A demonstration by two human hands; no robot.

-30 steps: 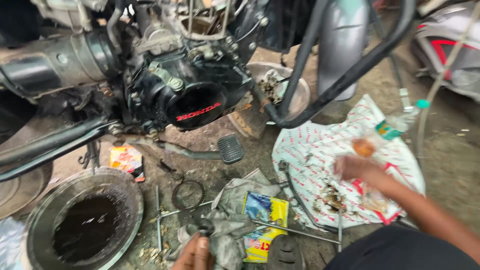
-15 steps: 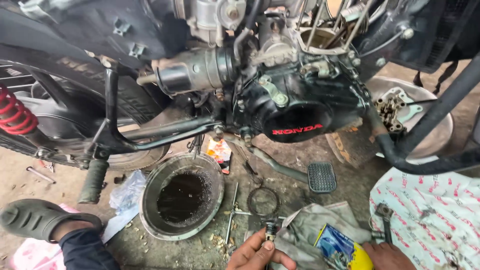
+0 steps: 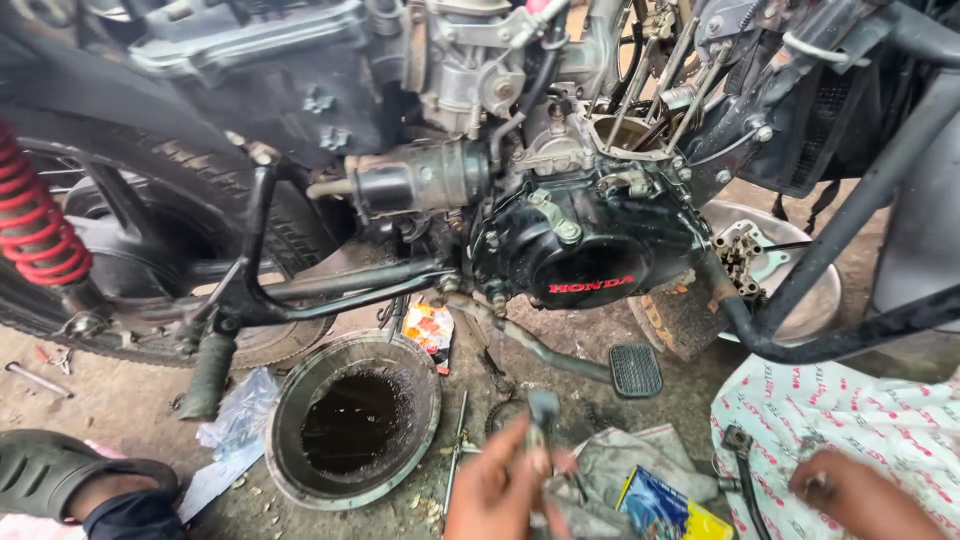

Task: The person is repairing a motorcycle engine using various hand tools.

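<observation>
Down near the bottom edge of my view, my left hand (image 3: 500,485) is raised over the dirt floor (image 3: 130,400), its fingers (image 3: 535,450) closed round a small grey metal socket tool (image 3: 543,412) that stands upright, its square head poking out above my fingertips. That tool sits just near of the ribbed black rubber brake pedal (image 3: 636,369) and right of the round oily metal drain pan (image 3: 352,418), which lies on the floor with dark residue inside.

Far right at the bottom, my right hand (image 3: 860,495) rests on the white printed cloth (image 3: 840,420); its fingers are curled down onto something small, but I cannot tell what, or how tightly they close. Between my two hands lie a crumpled grey rag (image 3: 625,455) and a blue-and-yellow plastic packet (image 3: 665,505), and a dark bent metal tool (image 3: 742,465) lies at the left edge of the cloth.

Beyond, the black motorcycle engine casing (image 3: 590,250) hangs in the frame, with a shallow steel bowl (image 3: 800,290) of parts behind it on the right and a red coil shock spring (image 3: 35,220) at far left. A foot in a dark green sandal (image 3: 70,470) sits at near left.
</observation>
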